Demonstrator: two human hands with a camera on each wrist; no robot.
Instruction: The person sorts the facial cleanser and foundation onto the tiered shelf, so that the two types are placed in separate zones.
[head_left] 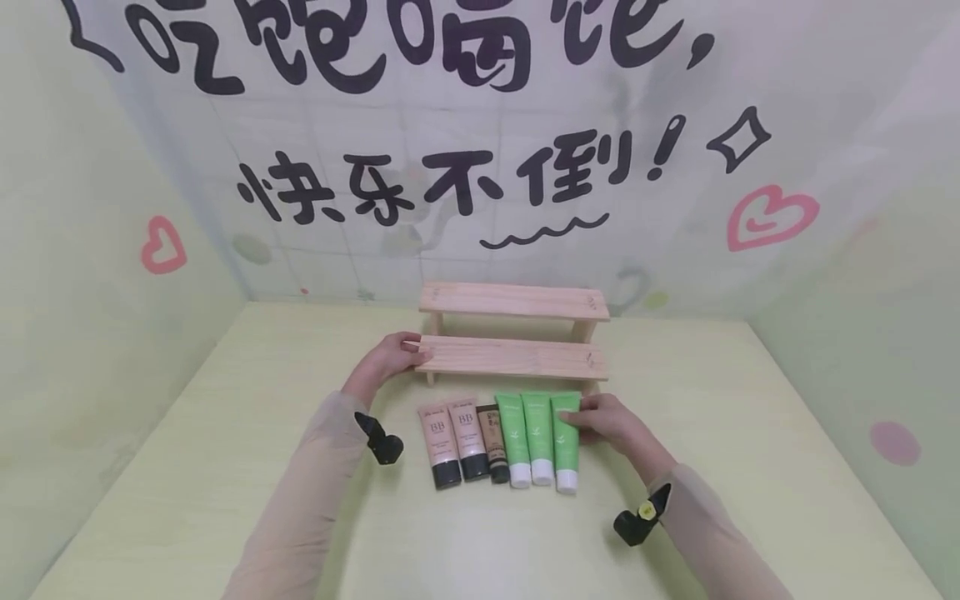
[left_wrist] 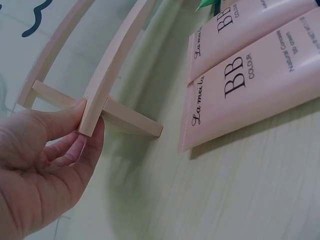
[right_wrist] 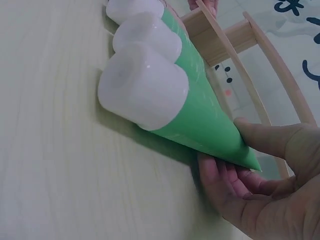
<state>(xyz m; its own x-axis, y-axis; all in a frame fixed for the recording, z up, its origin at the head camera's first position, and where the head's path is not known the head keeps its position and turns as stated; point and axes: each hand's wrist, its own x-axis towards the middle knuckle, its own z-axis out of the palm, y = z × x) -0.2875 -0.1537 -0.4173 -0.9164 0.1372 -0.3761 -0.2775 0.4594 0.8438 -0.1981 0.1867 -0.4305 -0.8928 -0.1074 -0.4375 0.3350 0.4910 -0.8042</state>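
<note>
A two-step wooden rack (head_left: 513, 357) stands at the back of the table. My left hand (left_wrist: 55, 165) pinches the left end of its lower step between thumb and fingers. In front of the rack lies a row of tubes: two pink BB cream tubes (head_left: 440, 437) with black caps, a small brown tube (head_left: 492, 437), and three green tubes (head_left: 537, 437) with white caps. At the row's right end, my right hand (right_wrist: 260, 180) holds the rightmost green tube (right_wrist: 200, 117) by its flat end, thumb on top and fingers beneath.
A light wood-grain table (head_left: 480, 550) carries everything. Behind the rack rises a pale wall (head_left: 375, 267) with black lettering, and side walls (head_left: 97, 333) flank the table. Each wrist wears a small black camera (head_left: 386, 448).
</note>
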